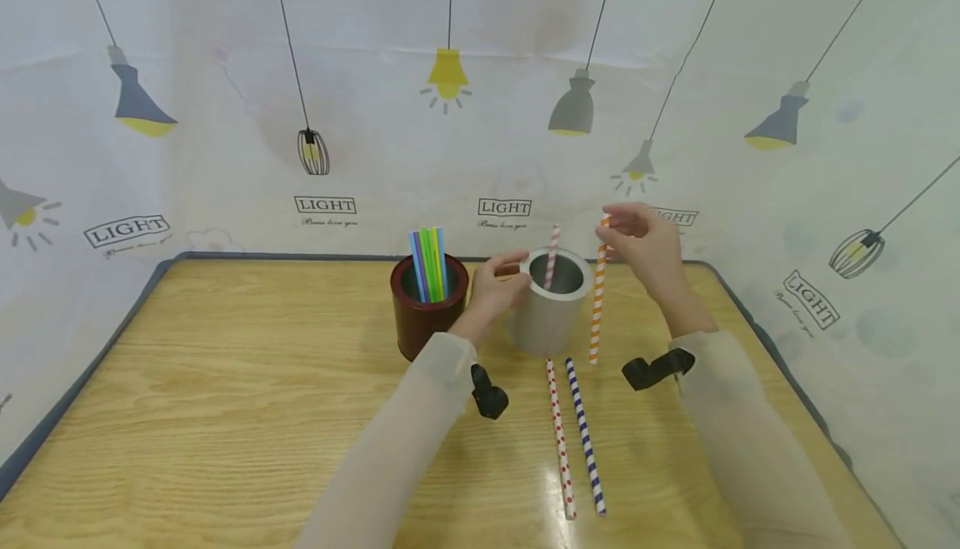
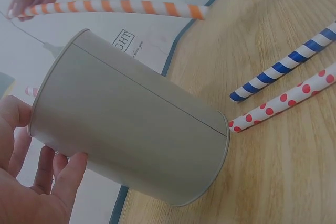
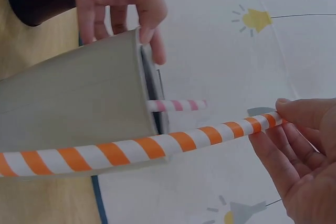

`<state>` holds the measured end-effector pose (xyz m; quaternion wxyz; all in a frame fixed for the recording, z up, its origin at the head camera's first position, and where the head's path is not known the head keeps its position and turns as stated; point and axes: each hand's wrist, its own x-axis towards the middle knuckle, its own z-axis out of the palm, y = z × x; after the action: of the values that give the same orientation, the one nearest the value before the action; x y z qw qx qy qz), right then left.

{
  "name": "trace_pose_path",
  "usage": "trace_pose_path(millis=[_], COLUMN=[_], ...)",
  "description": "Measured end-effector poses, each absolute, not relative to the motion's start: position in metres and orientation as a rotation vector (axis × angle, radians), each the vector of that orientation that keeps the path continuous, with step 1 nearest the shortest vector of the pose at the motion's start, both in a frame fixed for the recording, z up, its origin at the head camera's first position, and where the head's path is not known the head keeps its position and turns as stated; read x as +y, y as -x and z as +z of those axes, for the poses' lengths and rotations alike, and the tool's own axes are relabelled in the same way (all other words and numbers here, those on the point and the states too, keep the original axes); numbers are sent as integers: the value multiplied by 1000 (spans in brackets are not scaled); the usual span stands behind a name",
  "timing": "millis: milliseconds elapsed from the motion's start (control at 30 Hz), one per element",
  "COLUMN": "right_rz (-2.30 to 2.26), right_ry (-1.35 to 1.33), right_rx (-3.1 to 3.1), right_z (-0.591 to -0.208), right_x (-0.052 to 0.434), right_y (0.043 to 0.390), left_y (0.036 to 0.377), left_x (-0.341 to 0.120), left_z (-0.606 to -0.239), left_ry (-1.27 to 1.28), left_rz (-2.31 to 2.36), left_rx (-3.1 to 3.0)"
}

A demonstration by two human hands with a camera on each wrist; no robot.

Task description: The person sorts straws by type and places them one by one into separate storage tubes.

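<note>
Now left hand (image 1: 491, 286) grips grey cup (image 1: 551, 316) rim; right hand (image 1: 645, 249) pinches orange-striped straw (image 1: 597, 307) top.

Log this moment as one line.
left hand grips grey cup | right hand pinches orange striped straw | pink straw in cup

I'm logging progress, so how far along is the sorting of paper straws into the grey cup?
Done: one pink striped straw stands in the grey cup. In hand: the right hand pinches an orange striped straw beside the cup, which the left hand steadies. Left: the red dotted straw and blue striped straw lie on the table.
</note>
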<state>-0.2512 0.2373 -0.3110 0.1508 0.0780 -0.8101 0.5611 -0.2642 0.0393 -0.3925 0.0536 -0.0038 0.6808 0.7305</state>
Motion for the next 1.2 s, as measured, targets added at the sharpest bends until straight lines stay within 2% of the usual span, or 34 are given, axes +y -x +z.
trace_pose_path(millis=[600, 800, 967, 1200], right_rz=[1589, 1576, 1594, 1660], right_ry=[-391, -363, -288, -166], right_rx=[-2161, -2106, -2081, -2105], right_z=[-252, -239, -240, -264], right_x=[213, 208, 208, 213], right_y=[265, 269, 275, 287], left_y=[266, 266, 262, 265], left_x=[38, 38, 36, 36], left_z=[-394, -394, -388, -392], left_ry=[9, 10, 18, -1], left_rz=[2204, 2202, 2178, 2202], left_rx=[2046, 2036, 2021, 2011])
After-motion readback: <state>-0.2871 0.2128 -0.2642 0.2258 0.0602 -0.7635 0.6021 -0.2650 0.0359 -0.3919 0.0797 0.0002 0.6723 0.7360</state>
